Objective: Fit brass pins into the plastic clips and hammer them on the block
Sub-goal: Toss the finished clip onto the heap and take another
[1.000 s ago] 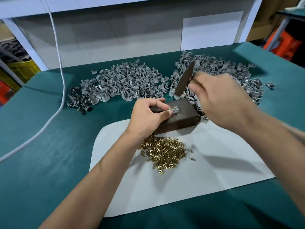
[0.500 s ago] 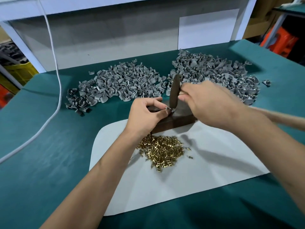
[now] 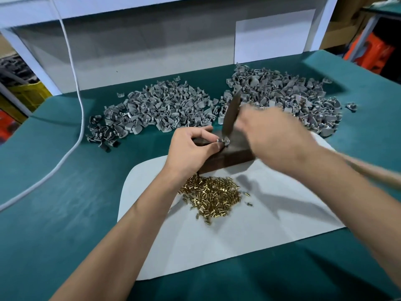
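One heap of brass pins [image 3: 211,197] lies nearest on one white sheet [image 3: 249,235]. Beyond it, on the single dark block [image 3: 234,158], the left hand [image 3: 191,152] pinches one plastic clip [image 3: 223,141], while the blurred right hand [image 3: 273,135] grips one hammer [image 3: 231,115]. Farthest, two grey clip piles [image 3: 160,109] spread across the green table [image 3: 54,203].

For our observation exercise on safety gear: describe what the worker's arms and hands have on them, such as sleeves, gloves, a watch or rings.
Nothing shows on either. The left hand and its forearm are bare to the frame edge: no glove, sleeve, watch or ring visible. The right hand is motion-blurred, but it and its forearm also look bare, without glove or sleeve. Small items such as a ring there cannot be ruled out.
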### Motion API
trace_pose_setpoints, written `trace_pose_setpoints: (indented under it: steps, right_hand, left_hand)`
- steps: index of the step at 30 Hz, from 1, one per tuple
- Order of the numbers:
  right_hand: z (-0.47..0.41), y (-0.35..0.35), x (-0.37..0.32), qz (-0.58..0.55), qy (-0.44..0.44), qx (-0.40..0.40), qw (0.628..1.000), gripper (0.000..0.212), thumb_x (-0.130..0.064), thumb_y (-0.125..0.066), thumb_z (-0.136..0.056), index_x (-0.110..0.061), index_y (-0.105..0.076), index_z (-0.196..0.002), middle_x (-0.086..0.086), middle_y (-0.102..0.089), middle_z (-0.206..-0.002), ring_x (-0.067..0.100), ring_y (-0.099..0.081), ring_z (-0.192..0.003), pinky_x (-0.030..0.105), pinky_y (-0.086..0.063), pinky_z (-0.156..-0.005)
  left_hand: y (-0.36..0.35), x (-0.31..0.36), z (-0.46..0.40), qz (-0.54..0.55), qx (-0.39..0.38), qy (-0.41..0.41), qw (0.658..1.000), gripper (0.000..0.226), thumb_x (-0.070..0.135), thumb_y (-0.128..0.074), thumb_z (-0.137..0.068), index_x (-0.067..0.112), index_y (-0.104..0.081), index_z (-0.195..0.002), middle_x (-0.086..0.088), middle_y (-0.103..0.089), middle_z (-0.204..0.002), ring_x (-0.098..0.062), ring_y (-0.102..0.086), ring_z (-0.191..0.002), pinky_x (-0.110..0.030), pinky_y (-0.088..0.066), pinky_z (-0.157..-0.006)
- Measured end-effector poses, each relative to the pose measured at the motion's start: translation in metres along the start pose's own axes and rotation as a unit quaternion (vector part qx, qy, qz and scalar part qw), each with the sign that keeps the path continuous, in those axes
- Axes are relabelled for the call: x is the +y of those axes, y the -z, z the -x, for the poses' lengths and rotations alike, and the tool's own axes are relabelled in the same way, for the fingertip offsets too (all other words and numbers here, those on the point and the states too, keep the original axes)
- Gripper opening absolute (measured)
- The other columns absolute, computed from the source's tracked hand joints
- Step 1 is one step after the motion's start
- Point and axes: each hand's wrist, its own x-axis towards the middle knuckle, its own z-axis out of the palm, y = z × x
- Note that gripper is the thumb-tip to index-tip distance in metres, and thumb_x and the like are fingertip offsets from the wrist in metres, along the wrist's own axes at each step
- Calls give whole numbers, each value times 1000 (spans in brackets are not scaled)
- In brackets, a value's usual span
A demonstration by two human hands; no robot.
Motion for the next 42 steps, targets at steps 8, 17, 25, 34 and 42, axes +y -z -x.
trace_pose_setpoints:
  steps: [8, 17, 25, 34, 42]
  right_hand:
    - [6, 12, 35, -78, 30, -73, 994, 15, -42, -60, -98, -29, -62, -89, -14, -63, -72, 12, -60, -68, 31, -39, -58]
    - [24, 17, 63, -99, 47, -238, 965, 20, -26, -92, -72, -34, -78, -84, -21, -72, -74, -1, -67, -74, 21, -53, -71]
    - [3, 4, 35, -144, 47, -54, 987, 14, -35, -81, -84, -34, -74, -96, -20, -68, -79, -5, -63, -75, 13, -50, -69]
    - [-1, -34, 23, -164, 66, 47, 983, 19, -35, -78, -87, -22, -79, -101, -8, -67, -91, 9, -60, -85, 33, -53, -83]
    - [0, -36, 46, -82, -131, 165, 974, 33, -29, -77, -89, -20, -69, -120, -6, -66, -88, 21, -59, -99, 38, -49, -95]
  left_hand:
    - [2, -2, 0, -23, 5, -35, 999, 14, 13, -87, -78, 25, -82, -78, -2, -72, -124, -8, -63, -122, -44, -47, -110]
    - [3, -8, -5, 2, 20, -29, 999, 13, 11, -79, -87, 22, -82, -79, 3, -73, -125, -13, -55, -133, -48, -33, -119]
    - [4, -3, -2, -12, 20, -53, 998, 7, 13, -79, -87, 18, -83, -84, 4, -72, -126, -8, -55, -131, -46, -37, -117]
    - [5, -11, -8, -49, 63, -91, 993, 11, 19, -73, -93, 17, -81, -86, 6, -73, -123, -12, -61, -125, -48, -42, -113]
    - [32, -36, -26, -230, 84, -60, 968, 38, -9, -60, -94, 18, -76, -116, 3, -67, -133, -19, -52, -132, -26, -34, -118]
